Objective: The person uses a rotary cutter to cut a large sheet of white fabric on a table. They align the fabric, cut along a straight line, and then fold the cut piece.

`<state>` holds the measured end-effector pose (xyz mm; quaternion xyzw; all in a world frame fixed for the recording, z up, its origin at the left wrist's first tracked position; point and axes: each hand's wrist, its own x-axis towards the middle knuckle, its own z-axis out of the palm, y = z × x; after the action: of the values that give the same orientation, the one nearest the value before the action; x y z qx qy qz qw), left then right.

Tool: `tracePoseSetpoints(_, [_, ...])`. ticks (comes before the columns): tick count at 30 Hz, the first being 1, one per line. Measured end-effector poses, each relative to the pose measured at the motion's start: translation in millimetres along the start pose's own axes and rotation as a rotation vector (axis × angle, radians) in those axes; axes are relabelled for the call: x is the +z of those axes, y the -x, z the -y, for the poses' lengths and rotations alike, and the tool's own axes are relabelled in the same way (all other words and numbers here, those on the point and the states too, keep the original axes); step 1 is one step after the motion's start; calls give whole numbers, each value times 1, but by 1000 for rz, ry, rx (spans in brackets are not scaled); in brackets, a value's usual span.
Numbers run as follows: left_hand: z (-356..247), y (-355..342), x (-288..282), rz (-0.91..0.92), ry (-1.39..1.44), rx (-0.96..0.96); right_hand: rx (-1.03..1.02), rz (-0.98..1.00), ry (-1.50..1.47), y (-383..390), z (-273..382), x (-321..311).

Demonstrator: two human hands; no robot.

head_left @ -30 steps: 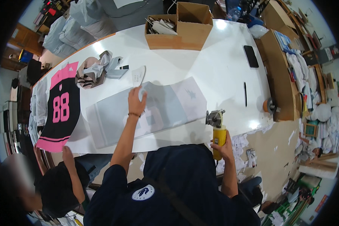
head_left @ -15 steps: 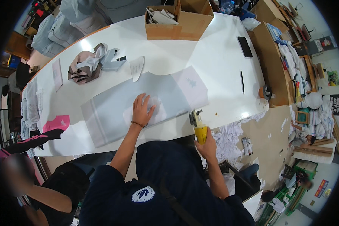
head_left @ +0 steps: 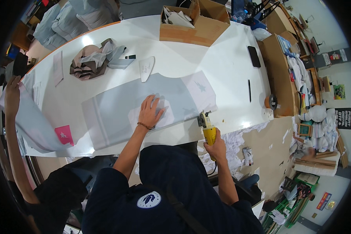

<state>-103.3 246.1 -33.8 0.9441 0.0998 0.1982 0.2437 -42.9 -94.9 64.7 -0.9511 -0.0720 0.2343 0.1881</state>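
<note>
A long grey cloth panel (head_left: 121,109) with pale ends lies across the table, a star printed near its right end. My left hand (head_left: 148,115) rests flat on it, fingers spread, over a paler patch in the middle. My right hand (head_left: 215,147) grips a yellow electric cloth cutter (head_left: 209,135). The cutter's metal head (head_left: 202,118) is at the panel's near edge, by the right end; whether the blade touches the cloth I cannot tell. A white pattern piece (head_left: 146,69) sits against the panel's far edge.
A crumpled brown-and-grey cloth (head_left: 91,62) lies at the far left. Behind stands a cardboard box (head_left: 195,33); a phone (head_left: 254,57), a black pen (head_left: 249,91) and a tape roll (head_left: 271,102) are to the right. At left, a co-worker's hand (head_left: 12,93) lifts a grey cloth (head_left: 39,124).
The co-worker's black-and-pink cloth gives way to a raised grey one with a pink patch. My view shifts slightly; my left hand stays on the panel and the cutter remains near its edge.
</note>
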Motion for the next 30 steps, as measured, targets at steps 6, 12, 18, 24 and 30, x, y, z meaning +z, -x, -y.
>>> tracePoseSetpoints(6, [1, 0, 0, 18, 4, 0, -2, 7, 9, -4, 4, 0])
tracePoseSetpoints(12, [1, 0, 0, 41, 4, -8, -2, 24, 18, -7, 6, -1])
tracePoseSetpoints(18, [1, 1, -1, 51, 11, -14, 8, 38, 25, -10, 16, -6])
tracePoseSetpoints(24, [-1, 0, -2, 56, 1, -11, 8, 42, 21, -15, 16, -5])
tracePoseSetpoints(30, [0, 0, 0, 32, 20, 12, 2, 43, 8, -20, 18, -5])
